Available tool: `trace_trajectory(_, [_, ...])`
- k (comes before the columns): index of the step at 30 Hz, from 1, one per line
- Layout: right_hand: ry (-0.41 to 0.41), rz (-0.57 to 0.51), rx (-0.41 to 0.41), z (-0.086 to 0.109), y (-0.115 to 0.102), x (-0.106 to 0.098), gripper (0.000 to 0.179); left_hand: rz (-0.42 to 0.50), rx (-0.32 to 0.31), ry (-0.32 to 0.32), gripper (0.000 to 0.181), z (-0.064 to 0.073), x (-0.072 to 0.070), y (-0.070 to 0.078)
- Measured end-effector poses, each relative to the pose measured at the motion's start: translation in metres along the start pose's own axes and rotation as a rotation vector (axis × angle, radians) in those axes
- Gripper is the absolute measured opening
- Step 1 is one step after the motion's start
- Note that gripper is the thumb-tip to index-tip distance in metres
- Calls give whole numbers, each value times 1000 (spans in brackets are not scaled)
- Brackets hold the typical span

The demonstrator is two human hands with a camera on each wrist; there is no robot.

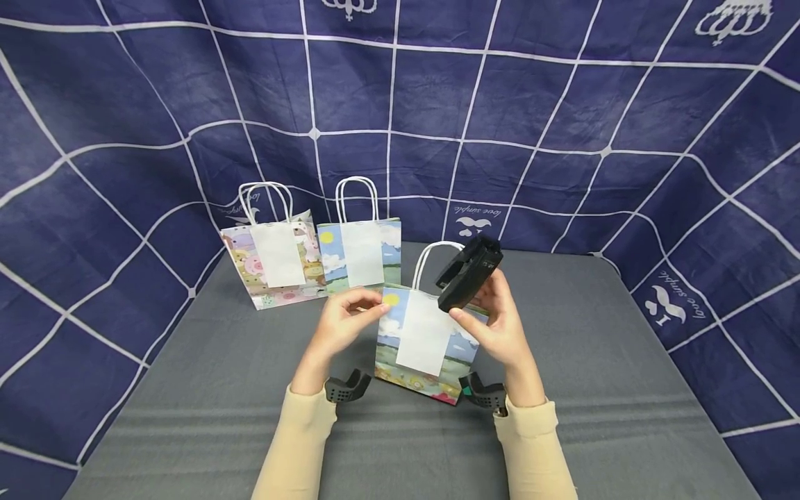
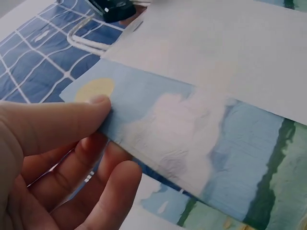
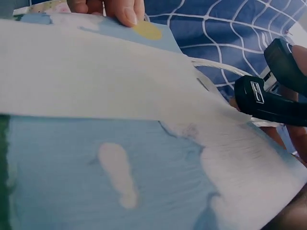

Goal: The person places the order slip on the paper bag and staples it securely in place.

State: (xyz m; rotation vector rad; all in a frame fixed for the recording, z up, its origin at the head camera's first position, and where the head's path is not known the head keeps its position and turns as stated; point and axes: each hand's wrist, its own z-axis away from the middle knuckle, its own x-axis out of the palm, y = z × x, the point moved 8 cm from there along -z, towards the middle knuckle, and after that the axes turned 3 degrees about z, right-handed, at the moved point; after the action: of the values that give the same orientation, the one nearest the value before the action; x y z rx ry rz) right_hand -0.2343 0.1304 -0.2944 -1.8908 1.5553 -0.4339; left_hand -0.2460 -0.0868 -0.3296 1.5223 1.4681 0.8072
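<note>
A paper gift bag with a painted sky, clouds and a yellow sun stands slightly tilted in front of me. A blank white paper strip covers the middle of its front. Between thumb and fingers, my left hand pinches the bag's top corner by the sun. My right hand grips a black stapler, its jaws apart, at the bag's top edge beside the white rope handle. In the right wrist view, a small dark staple-like mark shows near the strip's upper end.
Behind and to the left stand a matching sky-print bag and a pink animal-print bag, both with white strips and handles. They rest on a grey cloth surface. A blue white-lined curtain encloses the back and sides.
</note>
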Motion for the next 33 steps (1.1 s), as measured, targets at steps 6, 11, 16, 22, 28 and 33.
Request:
trace_trajectory(6, [61,10,15,-1,-2,-16,59,3,14,-10,7,-5,10,1])
trace_trajectory(11, [159,15,-13,1,-5,-32,54,-13,20,-18,8,-11,21,4])
trace_trajectory(16, [241,39,-19,9,-7,-50,52,-6,-9,-13,8,-19,29,1])
trace_trajectory(22, [240,120,6,21,-4,-65,55,-19,-29,0,12,-35,33,-14])
trace_trajectory(28, [205,178,60,38,4,-75,63,-47,-25,46,17,-57,28,-46])
trace_trajectory(33, [173,265,120,55,13,-86,77,-39,-43,76,16,-69,24,-48])
